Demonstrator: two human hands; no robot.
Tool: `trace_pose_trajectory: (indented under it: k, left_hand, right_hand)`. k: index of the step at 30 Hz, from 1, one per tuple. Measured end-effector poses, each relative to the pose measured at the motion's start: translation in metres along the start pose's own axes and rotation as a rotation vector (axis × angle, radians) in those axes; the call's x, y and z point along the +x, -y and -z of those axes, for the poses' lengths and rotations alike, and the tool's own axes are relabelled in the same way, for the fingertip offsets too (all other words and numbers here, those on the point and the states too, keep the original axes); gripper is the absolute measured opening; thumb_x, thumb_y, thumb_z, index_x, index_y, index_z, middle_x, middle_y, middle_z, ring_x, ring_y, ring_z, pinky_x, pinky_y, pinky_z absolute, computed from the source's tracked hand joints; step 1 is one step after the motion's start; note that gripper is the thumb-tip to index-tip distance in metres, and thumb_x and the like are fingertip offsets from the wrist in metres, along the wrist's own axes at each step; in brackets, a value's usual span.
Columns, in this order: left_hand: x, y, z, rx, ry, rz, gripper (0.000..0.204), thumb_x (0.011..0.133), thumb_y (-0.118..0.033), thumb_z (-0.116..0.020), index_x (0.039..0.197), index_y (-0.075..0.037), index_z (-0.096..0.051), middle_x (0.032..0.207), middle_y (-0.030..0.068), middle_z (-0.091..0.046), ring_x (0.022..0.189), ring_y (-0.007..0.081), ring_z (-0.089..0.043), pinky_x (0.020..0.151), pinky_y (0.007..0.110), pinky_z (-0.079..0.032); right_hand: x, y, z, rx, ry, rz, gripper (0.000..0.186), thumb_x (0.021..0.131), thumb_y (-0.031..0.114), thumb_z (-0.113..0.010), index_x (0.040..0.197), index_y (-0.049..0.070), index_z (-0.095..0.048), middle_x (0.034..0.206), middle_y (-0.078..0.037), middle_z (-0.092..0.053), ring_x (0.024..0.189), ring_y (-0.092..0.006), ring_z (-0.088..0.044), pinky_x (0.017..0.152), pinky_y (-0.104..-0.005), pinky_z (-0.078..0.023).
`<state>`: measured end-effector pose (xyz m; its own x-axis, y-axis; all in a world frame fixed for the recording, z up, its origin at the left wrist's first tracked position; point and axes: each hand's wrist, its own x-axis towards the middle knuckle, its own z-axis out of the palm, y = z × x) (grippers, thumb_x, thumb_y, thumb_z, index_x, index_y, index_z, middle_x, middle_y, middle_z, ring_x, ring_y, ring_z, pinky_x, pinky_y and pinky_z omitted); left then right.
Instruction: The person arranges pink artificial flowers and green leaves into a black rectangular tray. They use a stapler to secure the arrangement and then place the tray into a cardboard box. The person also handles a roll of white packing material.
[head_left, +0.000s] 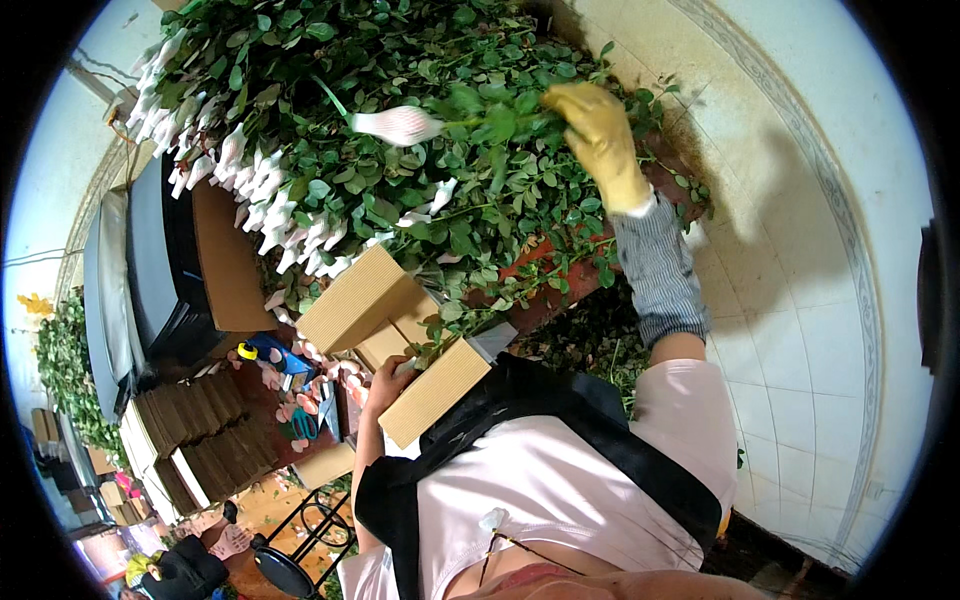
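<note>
My right hand [592, 130], in a yellow glove, is closed on the stem of a rose [398, 126] over the far leaf pile. The rose's head points left and is wrapped in a white net sleeve; its leaves are smeared by motion. Close to my body, my left hand [388, 382] is bare and curled around a short leafy rose stem [430, 350], with a pale bit at the fingertips. That hand lies between two raised flaps of a folded corrugated cardboard wrapper [435, 392]. The stem's lower part is hidden by the cardboard.
A big heap of roses [460, 60] with white-sleeved heads at left covers the reddish table [560, 300]. A black-and-brown box [225, 265], stacked cardboard [200, 430], teal-handled scissors [305, 422] and loose petals lie left. A black stool [285, 570] and another person [185, 570] are lower left. A tiled wall [770, 330] bounds the right.
</note>
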<state>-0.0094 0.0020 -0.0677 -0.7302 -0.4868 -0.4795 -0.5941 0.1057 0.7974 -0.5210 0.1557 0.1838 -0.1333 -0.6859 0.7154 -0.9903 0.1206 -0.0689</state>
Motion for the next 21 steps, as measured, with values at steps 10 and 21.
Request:
trace_pose_trajectory:
  k: [10, 21]
  left_hand:
    - [-0.004, -0.033, 0.005, 0.464, -0.054, -0.241, 0.044, 0.085, -0.027, -0.075, 0.120, -0.002, -0.066, 0.113, 0.0200, -0.069, 0.103, 0.0415, -0.065, 0.091, 0.047, -0.053]
    - [0.001, -0.008, 0.015, 0.769, -0.114, -0.428, 0.052, 0.078, -0.025, -0.081, 0.125, -0.010, -0.064, 0.126, 0.0153, -0.058, 0.115, 0.0370, -0.057, 0.095, 0.048, -0.049]
  right_hand:
    - [-0.179, 0.172, -0.191, 0.046, 1.205, -0.055, 0.019, 0.085, 0.010, -0.066, 0.100, 0.017, -0.076, 0.089, -0.007, -0.074, 0.081, -0.0268, -0.071, 0.069, -0.0411, -0.057]
    - [-0.211, 0.166, -0.183, 0.475, 1.086, -0.193, 0.039, 0.086, 0.022, -0.072, 0.124, 0.015, -0.069, 0.121, -0.007, -0.071, 0.110, -0.0311, -0.066, 0.094, -0.0418, -0.053]
